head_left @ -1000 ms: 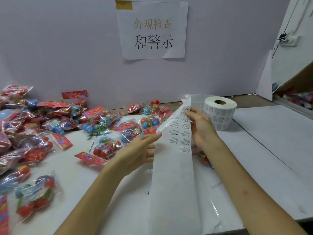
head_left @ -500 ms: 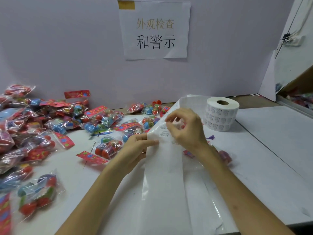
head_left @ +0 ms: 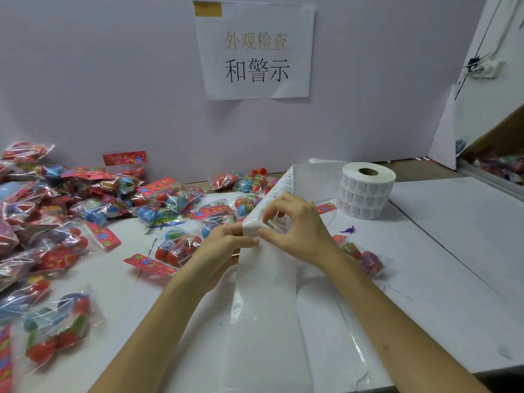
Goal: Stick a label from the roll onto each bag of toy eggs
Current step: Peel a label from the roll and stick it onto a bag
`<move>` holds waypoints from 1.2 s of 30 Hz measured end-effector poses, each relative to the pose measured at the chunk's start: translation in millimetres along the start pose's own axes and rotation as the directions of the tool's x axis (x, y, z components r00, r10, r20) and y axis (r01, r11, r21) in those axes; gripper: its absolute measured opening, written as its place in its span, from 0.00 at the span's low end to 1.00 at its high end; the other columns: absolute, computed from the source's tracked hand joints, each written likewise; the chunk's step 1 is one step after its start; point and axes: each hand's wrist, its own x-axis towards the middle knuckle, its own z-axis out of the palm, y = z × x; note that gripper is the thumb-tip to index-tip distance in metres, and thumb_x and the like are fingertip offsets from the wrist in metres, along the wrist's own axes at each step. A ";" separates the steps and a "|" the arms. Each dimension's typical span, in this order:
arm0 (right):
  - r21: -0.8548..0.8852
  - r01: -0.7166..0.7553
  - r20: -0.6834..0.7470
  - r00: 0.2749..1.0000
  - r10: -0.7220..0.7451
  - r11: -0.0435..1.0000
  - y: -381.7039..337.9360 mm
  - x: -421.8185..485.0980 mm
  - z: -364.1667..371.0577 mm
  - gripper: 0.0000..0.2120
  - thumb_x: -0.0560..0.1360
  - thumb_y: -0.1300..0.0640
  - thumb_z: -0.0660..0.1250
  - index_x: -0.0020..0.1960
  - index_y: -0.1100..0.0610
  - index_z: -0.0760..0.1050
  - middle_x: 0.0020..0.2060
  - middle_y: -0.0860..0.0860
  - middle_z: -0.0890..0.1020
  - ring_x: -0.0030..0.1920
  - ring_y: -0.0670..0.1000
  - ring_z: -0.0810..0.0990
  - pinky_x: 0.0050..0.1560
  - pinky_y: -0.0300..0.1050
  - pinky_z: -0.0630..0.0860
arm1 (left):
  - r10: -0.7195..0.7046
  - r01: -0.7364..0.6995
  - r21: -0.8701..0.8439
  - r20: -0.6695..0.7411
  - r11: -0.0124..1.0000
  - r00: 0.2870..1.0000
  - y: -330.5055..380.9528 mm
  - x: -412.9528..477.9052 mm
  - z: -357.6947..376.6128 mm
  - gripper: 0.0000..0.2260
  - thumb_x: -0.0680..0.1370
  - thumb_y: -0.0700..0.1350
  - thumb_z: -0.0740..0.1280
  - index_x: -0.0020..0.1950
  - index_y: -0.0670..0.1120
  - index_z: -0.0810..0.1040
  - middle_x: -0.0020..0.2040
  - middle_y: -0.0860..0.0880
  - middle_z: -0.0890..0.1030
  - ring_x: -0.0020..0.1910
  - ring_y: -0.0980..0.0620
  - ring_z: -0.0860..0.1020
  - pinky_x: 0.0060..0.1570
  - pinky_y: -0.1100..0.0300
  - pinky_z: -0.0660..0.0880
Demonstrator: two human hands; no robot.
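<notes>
The label roll (head_left: 365,191) stood upright on the white bench (head_left: 453,251), right of centre, and its strip (head_left: 266,307) ran forward to both hands and down toward the near bench edge. The left hand (head_left: 224,248) pinched the strip's left edge, fingers (head_left: 246,241) clenched on it. The right hand (head_left: 300,231) pinched the strip just beside it, thumb and forefinger closed on the printed part. Bags of toy eggs (head_left: 85,211) lay heaped on the left, with one bag (head_left: 367,260) beside the right wrist
</notes>
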 end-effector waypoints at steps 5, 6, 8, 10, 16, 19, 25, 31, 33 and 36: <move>0.095 0.016 -0.028 1.000 -0.013 0.995 -2.6 -0.8 -1.0 0.06 0.71 0.54 0.77 0.42 0.55 0.82 0.40 0.46 0.81 0.43 0.49 0.79 0.51 0.57 0.76 | 0.004 -0.003 0.020 -0.027 1.000 1.000 -0.8 0.6 1.9 0.17 0.78 0.31 0.67 0.62 0.46 0.84 0.55 0.45 0.87 0.51 0.48 0.86 0.46 0.58 0.80; 0.105 0.013 -0.032 0.999 -0.010 0.994 -2.3 -1.0 -1.6 0.06 0.71 0.55 0.77 0.41 0.56 0.82 0.39 0.46 0.81 0.42 0.49 0.79 0.50 0.57 0.77 | 0.005 -0.004 0.028 -0.027 1.000 1.000 -0.8 0.5 2.5 0.17 0.78 0.30 0.66 0.62 0.46 0.84 0.55 0.45 0.87 0.52 0.48 0.86 0.48 0.57 0.80; 0.120 0.004 -0.031 1.000 0.000 0.993 -1.4 -0.9 -2.1 0.05 0.71 0.57 0.77 0.40 0.56 0.82 0.37 0.46 0.81 0.39 0.48 0.79 0.46 0.52 0.78 | 0.005 -0.004 0.040 -0.029 0.999 1.000 -0.8 0.0 3.7 0.18 0.78 0.29 0.66 0.62 0.46 0.84 0.55 0.45 0.87 0.53 0.46 0.85 0.52 0.53 0.81; 0.128 -0.005 -0.025 1.000 0.009 0.992 -0.3 -0.5 -1.9 0.05 0.71 0.57 0.77 0.39 0.56 0.83 0.36 0.45 0.81 0.38 0.47 0.79 0.42 0.47 0.79 | 0.004 -0.002 0.056 -0.022 0.998 1.000 -0.6 -0.3 4.7 0.19 0.78 0.29 0.66 0.62 0.47 0.83 0.55 0.45 0.87 0.53 0.45 0.85 0.54 0.51 0.81; 0.125 -0.057 -0.070 0.995 0.066 0.991 5.4 0.8 -1.4 0.08 0.73 0.58 0.74 0.37 0.51 0.78 0.34 0.44 0.81 0.36 0.44 0.78 0.39 0.38 0.75 | -0.029 0.030 0.081 -0.009 0.996 1.000 0.6 -0.3 5.9 0.21 0.76 0.28 0.67 0.64 0.47 0.82 0.54 0.46 0.87 0.51 0.47 0.86 0.46 0.57 0.82; 0.136 -0.097 -0.098 0.989 0.111 0.986 6.7 1.5 -4.2 0.08 0.75 0.57 0.73 0.39 0.48 0.78 0.35 0.44 0.82 0.35 0.43 0.78 0.38 0.32 0.72 | -0.042 0.041 0.062 0.019 0.997 0.999 0.9 0.3 8.5 0.23 0.76 0.28 0.69 0.65 0.49 0.80 0.55 0.45 0.87 0.53 0.45 0.86 0.48 0.53 0.84; 0.075 -0.107 0.082 0.992 0.101 0.991 6.2 -0.4 -7.2 0.11 0.68 0.47 0.79 0.43 0.51 0.80 0.41 0.46 0.81 0.40 0.46 0.77 0.47 0.45 0.76 | 0.006 -0.007 0.037 0.020 0.999 1.000 0.4 0.2 8.1 0.24 0.76 0.27 0.69 0.67 0.49 0.77 0.54 0.42 0.87 0.52 0.43 0.86 0.48 0.52 0.83; 0.080 -0.141 0.044 0.990 0.137 0.987 13.0 1.6 -6.0 0.08 0.71 0.50 0.78 0.42 0.49 0.79 0.40 0.42 0.78 0.40 0.44 0.76 0.42 0.36 0.72 | 0.013 -0.014 0.014 0.024 1.000 1.000 0.1 1.6 6.7 0.25 0.76 0.27 0.69 0.67 0.49 0.76 0.53 0.43 0.87 0.53 0.44 0.86 0.47 0.54 0.83; 0.078 -0.153 0.033 0.988 0.151 0.985 15.5 2.0 -5.7 0.07 0.71 0.50 0.77 0.40 0.48 0.79 0.39 0.42 0.79 0.40 0.44 0.77 0.42 0.36 0.72 | 0.013 -0.013 0.011 0.026 1.000 1.000 0.1 1.7 6.5 0.26 0.76 0.27 0.69 0.68 0.49 0.76 0.54 0.43 0.87 0.53 0.44 0.86 0.47 0.54 0.83; 0.090 -0.163 -0.014 0.986 0.164 0.983 17.0 2.3 -5.3 0.06 0.71 0.51 0.76 0.39 0.48 0.80 0.38 0.42 0.80 0.40 0.44 0.77 0.47 0.44 0.75 | 0.005 -0.005 0.005 0.020 1.000 1.000 0.5 3.4 6.7 0.26 0.76 0.27 0.69 0.68 0.50 0.76 0.53 0.43 0.87 0.52 0.44 0.86 0.47 0.54 0.83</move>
